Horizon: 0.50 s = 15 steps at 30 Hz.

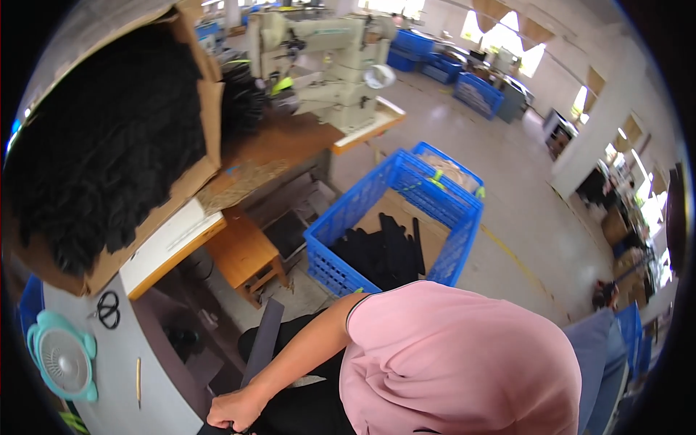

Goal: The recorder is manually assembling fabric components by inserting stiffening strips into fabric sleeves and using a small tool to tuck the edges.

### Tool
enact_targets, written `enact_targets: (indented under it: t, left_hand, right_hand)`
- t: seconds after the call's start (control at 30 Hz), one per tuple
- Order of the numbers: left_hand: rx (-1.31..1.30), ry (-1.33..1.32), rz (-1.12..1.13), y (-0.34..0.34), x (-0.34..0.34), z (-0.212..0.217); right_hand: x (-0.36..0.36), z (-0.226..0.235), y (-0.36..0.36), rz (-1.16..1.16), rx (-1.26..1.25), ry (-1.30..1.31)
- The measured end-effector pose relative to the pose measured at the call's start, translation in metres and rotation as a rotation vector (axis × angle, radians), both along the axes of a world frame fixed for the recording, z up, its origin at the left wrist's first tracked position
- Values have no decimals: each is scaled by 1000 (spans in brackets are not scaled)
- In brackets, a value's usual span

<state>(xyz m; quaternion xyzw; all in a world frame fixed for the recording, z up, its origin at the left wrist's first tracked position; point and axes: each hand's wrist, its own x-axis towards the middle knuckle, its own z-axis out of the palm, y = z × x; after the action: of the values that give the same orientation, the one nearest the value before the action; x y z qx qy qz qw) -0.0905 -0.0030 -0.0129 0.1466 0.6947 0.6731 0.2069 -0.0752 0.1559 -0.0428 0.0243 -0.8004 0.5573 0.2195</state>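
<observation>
My right hand (238, 410) is at the lower edge, just off the grey tabletop (119, 362). Its fingers are curled closed around something dark that the frame's edge mostly hides. The bare right forearm reaches down to it from a pink sleeve, over black trousers (290, 413). A flat dark grey strip (265, 337) sticks up beside the forearm. On the tabletop lie black-handled scissors (109, 312) and a thin tan stick-like tool (138, 380). My left hand is out of view.
A turquoise fan (64, 359) stands left. Behind it, a big cardboard box (210, 116) holds black fabric pieces. A wooden stool (243, 250) and a blue crate (351, 210) with black pieces stand on the floor. Farther back are a sewing machine (330, 72) and more crates (478, 94).
</observation>
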Motion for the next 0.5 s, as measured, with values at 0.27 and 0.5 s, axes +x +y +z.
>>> enact_targets:
  t: [0.27,0.5]
  left_hand:
    - [-11,566,200,31,15,-23]
    - [61,524,232,29,20,-20]
  right_hand:
    - [9,8,-15,-350,39,-81]
    - [-5,11,-20,-338,30,-125]
